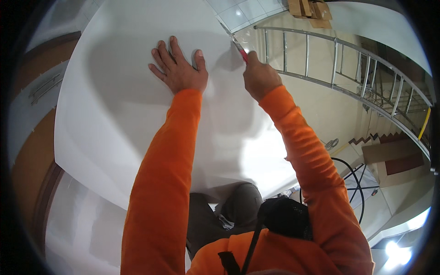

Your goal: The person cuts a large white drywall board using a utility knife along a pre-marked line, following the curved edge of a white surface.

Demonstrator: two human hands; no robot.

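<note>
At the far left, brown wood-like bands (27, 151) curve along a pale surface, bent by the lens; beside them spreads a broad white panel (105, 137), smooth, matt and straight-edged, taking up most of the space before the person, with soft shadows across it and a bright patch near its lower right; the left hand (181, 75) presses on its upper middle, palm down, fingers spread and holding nothing; the orange left sleeve (162, 160), of soft creased cloth, hides a strip of the panel below; at the bottom, dark grey trousers (238, 206) meet the panel's near edge, and a black mesh-textured item (286, 217) sits beside them, against the orange top; the right hand (262, 75) has its fingers clenched around the red handle of a slim bladed tool (242, 52), whose narrow, greyish blade points up and left along the panel's far right edge; whether the blade touches it, I cannot tell; glossy pale tiles (238, 13) lie beyond; farther right, a metal ladder (334, 62) with thin rungs stretches across the beige floor (321, 107), near folded brown cardboard (309, 10) at the top; a black cable (363, 197) loops below, near flat brown boards (392, 156); a bright lamp (396, 254) glares at the lower right.
</note>
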